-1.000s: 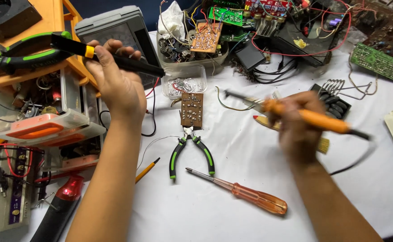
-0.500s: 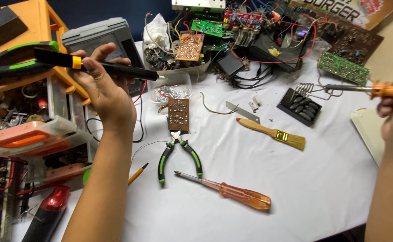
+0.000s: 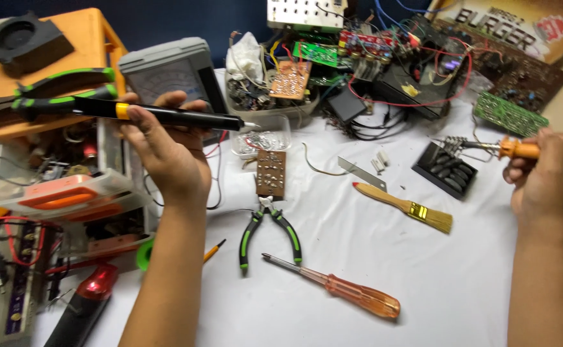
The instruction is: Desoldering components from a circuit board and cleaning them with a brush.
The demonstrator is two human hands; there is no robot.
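Left hand [image 3: 166, 151]: closed round a black pen-shaped tool [image 3: 166, 115], long axis level, tip pointing right.
Right hand [image 3: 545, 177]: closed on orange soldering iron [image 3: 538, 151], tip at its coil stand [image 3: 455, 164].
Small brown circuit board [image 3: 271, 173]: on desk [image 3: 461, 276], just below-right of left tool's tip; left hand nearer.

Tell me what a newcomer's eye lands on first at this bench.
First, the two hands: the left hand holds a black desoldering pump level over the bench's left side, and the right hand sets an orange soldering iron into its coil stand at far right. Between them lie a small brown board, green-handled pliers and an orange screwdriver on the white cloth.
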